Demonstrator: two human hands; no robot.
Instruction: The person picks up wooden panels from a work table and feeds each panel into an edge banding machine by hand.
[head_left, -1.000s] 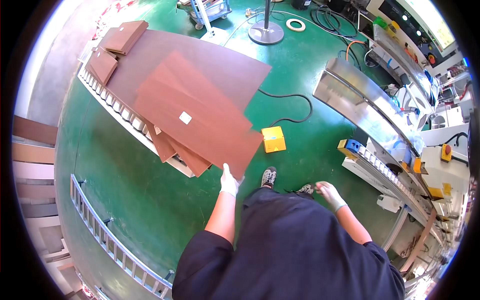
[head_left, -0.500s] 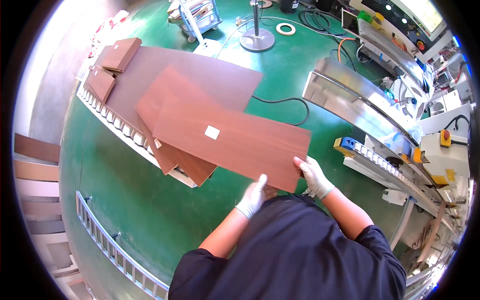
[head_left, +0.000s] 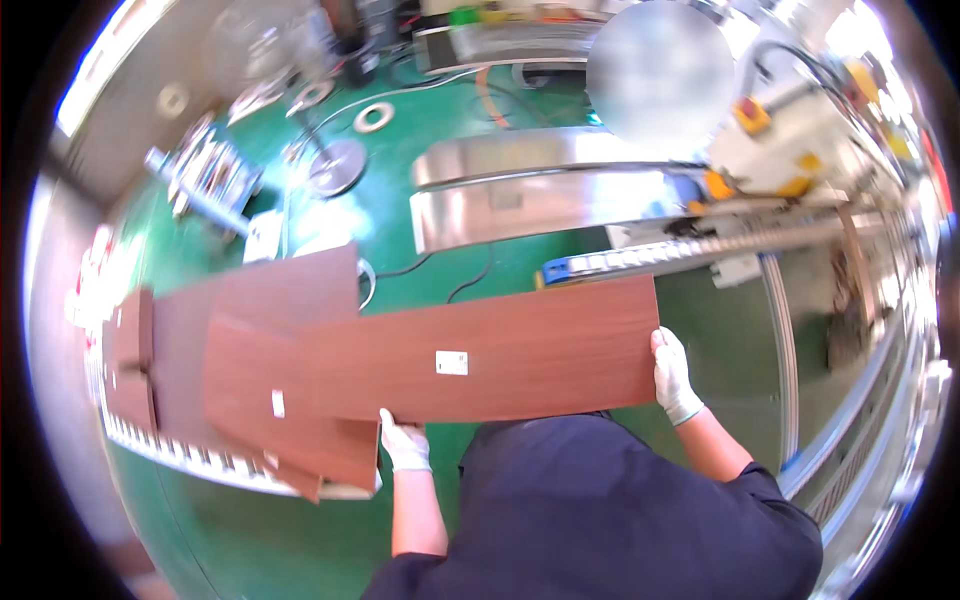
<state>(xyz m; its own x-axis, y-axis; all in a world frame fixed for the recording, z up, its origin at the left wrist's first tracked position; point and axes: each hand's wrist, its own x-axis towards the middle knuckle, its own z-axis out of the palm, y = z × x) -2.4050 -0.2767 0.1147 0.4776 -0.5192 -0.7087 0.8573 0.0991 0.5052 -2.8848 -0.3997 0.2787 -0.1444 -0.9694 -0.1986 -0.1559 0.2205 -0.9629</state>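
Observation:
A long reddish-brown wood-look panel [head_left: 550, 345] with a white label lies level in front of me, held between both gloved hands. My right hand [head_left: 674, 380] grips its right end, thumb on top and fingers hidden beneath. At the near long edge, left of the middle, my left hand [head_left: 406, 443] is closed on the panel, thumb over the edge. The panel's left end overlaps another brown panel [head_left: 245, 375] with its own label. Beneath lies a large darker board [head_left: 290, 280], with small stacks of brown pieces [head_left: 132, 328] at its far left.
White rollers [head_left: 190, 455] edge the support under the boards. Beyond the held panel stand a shiny metal machine table [head_left: 520, 205] and a blue-ended roller track [head_left: 640, 262]. A round stand base [head_left: 338, 168], a pale ring [head_left: 374, 117] and a blue trolley [head_left: 215, 165] are on the green floor.
The view has turned right. The held panel now lies straighter across my front. My left hand has moved left along the near edge; my right hand has shifted to the right end.

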